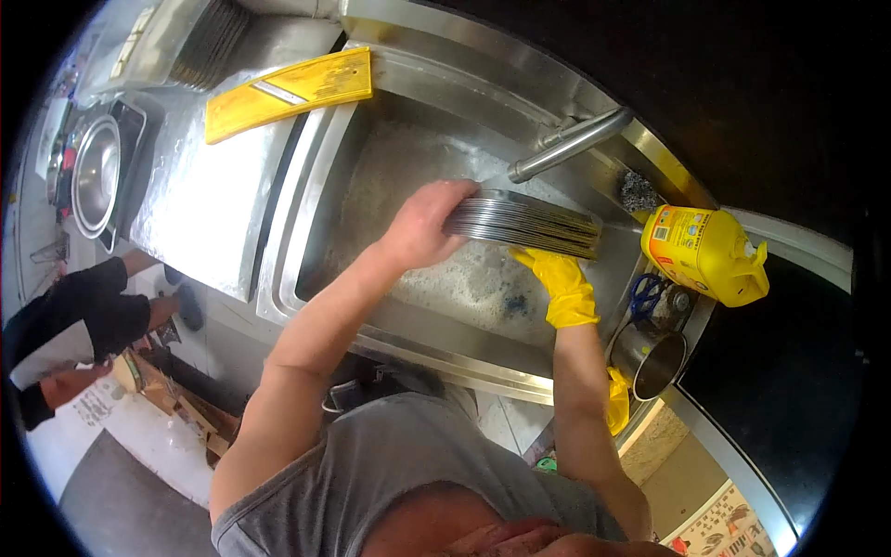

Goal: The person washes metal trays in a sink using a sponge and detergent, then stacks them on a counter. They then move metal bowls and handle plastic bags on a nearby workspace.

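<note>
A stack of thin metal trays (525, 221) is held on its side above the steel sink basin (348, 230). My bare left hand (430, 224) grips the stack's left end, fingers over the top. Under its right part is my right hand (560, 282) in a yellow rubber glove; its fingers are partly hidden behind the trays and seem to support them from below. Foamy water with a dark patch lies in the basin below. The metal faucet spout (571, 145) points down just above the stack.
A yellow-framed slicer (289, 94) bridges the left sink rim. On the right ledge stand a yellow detergent jug (703, 254), a blue scrubber (646, 296), a steel pot (651, 362) and a yellow glove (617, 400). Steel bowls (96, 177) sit far left, near another person (76, 313).
</note>
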`<action>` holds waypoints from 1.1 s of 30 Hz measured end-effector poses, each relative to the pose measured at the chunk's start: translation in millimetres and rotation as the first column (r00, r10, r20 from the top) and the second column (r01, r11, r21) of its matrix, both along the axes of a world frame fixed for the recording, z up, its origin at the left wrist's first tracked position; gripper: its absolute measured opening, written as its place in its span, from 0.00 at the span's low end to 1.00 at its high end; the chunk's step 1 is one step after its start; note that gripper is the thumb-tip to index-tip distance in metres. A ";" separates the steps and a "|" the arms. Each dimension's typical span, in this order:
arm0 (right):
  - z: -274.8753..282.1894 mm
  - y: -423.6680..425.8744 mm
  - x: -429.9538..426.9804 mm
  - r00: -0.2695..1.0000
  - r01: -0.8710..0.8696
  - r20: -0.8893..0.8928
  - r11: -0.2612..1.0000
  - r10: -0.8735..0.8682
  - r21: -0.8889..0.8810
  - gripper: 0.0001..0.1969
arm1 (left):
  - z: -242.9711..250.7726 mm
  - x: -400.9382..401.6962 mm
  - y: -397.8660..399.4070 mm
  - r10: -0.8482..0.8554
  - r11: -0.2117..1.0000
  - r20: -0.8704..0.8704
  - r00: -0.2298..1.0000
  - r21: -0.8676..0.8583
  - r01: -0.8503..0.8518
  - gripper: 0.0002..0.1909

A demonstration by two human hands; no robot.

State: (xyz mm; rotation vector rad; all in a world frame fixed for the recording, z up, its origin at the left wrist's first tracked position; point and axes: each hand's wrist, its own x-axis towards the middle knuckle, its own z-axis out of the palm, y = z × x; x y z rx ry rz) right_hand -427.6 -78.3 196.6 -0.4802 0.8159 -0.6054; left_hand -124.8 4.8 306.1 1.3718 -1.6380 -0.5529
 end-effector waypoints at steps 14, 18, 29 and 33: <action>-30.3 -68.3 114.3 0.740 -0.601 -0.661 0.565 0.126 -0.565 0.29 | 28.6 35.8 28.6 0.253 0.933 0.320 0.913 -0.331 -0.142 0.25; -20.9 -53.9 107.8 0.542 -0.829 -0.824 0.261 0.162 -0.494 0.32 | 6.7 43.7 51.2 0.412 0.911 0.234 0.881 -0.095 -0.401 0.27; 72.5 -131.6 71.5 0.941 0.313 -0.009 0.882 -0.338 -0.351 0.36 | -20.7 30.4 85.0 0.513 0.765 0.231 0.827 0.313 -0.563 0.31; 70.2 -130.3 96.5 0.911 0.401 0.057 0.842 -0.409 -0.360 0.32 | -14.6 34.2 93.0 0.531 0.769 0.273 0.802 0.242 -0.591 0.31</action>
